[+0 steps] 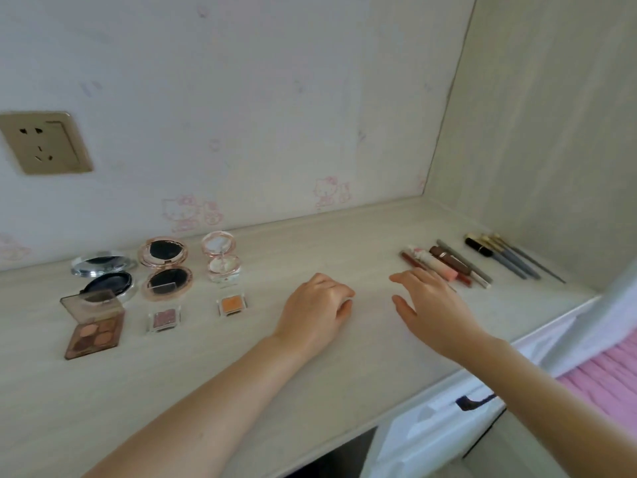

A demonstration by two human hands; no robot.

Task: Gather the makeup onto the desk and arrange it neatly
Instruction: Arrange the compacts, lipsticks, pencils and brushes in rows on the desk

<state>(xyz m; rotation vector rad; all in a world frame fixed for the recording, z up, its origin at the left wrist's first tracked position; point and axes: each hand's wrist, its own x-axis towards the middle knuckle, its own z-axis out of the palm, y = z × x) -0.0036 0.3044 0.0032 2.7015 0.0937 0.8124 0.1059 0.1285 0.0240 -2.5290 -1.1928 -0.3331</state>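
On the pale wood desk (pixel 310 391), open compacts sit at the left: a silver one (pixel 103 274), a rose-gold one (pixel 165 269) and a small pink one (pixel 222 258). In front lie a brown eyeshadow palette (pixel 94 326), a pink single shadow (pixel 163 319) and an orange one (pixel 231 304). At the right lie lip glosses and pencils (pixel 448 267) and several brushes (pixel 506 258). My left hand (pixel 317 308) rests on the desk mid-way, fingers curled under, holding nothing visible. My right hand (pixel 431 305) hovers open just left of the lip glosses.
A wall socket (pixel 44 143) is on the papered back wall at the left. A side panel (pixel 537 150) closes the desk's right end. A white drawer front with a dark handle (pixel 474 401) and pink fabric (pixel 606 381) lie beyond the desk's front edge.
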